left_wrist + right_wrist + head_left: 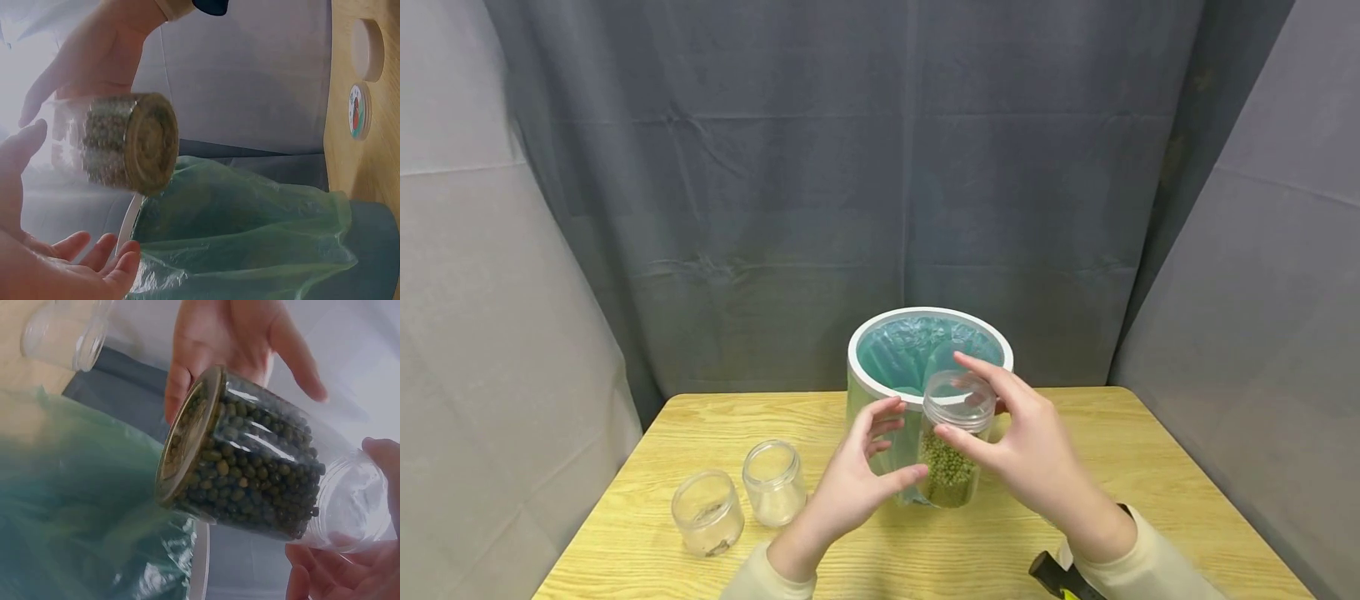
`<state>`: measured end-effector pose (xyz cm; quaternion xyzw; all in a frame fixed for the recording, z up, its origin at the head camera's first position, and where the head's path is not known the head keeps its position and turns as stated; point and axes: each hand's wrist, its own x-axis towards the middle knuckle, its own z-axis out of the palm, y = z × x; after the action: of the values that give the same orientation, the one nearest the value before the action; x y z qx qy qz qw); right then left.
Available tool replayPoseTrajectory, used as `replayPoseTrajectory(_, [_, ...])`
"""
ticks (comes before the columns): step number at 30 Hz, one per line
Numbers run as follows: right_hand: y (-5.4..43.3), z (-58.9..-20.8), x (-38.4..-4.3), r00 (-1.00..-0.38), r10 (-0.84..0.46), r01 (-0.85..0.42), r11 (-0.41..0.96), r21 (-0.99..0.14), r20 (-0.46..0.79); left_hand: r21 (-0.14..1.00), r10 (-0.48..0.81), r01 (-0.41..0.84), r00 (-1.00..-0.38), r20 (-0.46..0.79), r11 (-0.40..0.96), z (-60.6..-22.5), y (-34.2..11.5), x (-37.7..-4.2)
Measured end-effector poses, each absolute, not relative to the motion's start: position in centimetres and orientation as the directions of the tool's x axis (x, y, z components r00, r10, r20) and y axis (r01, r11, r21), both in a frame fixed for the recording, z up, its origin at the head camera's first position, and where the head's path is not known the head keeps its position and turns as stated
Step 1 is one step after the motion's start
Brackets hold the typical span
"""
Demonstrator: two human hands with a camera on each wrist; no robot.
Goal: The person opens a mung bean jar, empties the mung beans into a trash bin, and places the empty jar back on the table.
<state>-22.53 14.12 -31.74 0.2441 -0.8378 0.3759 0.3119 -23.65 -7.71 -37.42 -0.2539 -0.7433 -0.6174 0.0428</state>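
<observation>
My right hand (1037,442) grips a clear jar (250,462) by its upper part, thumb on one side and fingers on the other. Green beans, like mung beans, (951,462) fill the lower part of the jar, which hangs tilted in front of a lined bin (859,375). No lid shows on its threaded neck. My left hand (857,475) is beside the jar, thumb and fingers spread, holding nothing. In the left wrist view its thumb comes close to the jar; whether it touches, I cannot tell.
Two clear jars without lids, a nearer one (707,521) and a farther one (775,492), stand on the left of the wooden table (715,417). A pale lid (367,50) and a labelled lid (359,112) lie on the tabletop. A black-and-yellow object (1056,575) is partly hidden by my right sleeve.
</observation>
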Motion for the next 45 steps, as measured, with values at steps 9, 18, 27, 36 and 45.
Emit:
replayPoseTrajectory(9, [13.3,-33.0,-22.3,-0.687,-0.198,-0.654,0.589,-0.475,0.7,0.897,0.357,0.418,-0.867,0.347,0.144,-38.0,-7.1,-23.1])
replayPoseTrajectory(18, [12.8,-33.6,-22.3,-0.685,-0.218,-0.669,0.566,-0.481,0.695,0.894,0.394,0.428,-0.851,0.348,0.135,-38.6,-6.7,-23.0])
replayPoseTrajectory(27, [12.7,-34.7,-22.7,-0.65,-0.241,-0.7,0.559,-0.444,0.721,0.884,0.416,0.457,-0.827,0.379,0.103,-39.2,-6.4,-23.4])
replayPoseTrajectory(36, [12.9,-34.9,-22.6,-0.685,-0.241,-0.677,0.559,-0.478,0.688,0.895,0.381,0.433,-0.85,0.365,0.108,-39.2,-6.2,-23.2])
replayPoseTrajectory(45, [13.1,-34.9,-22.4,-0.675,-0.282,-0.693,0.559,-0.455,0.682,0.864,0.374,0.492,-0.826,0.422,0.111,-39.4,-6.3,-23.1])
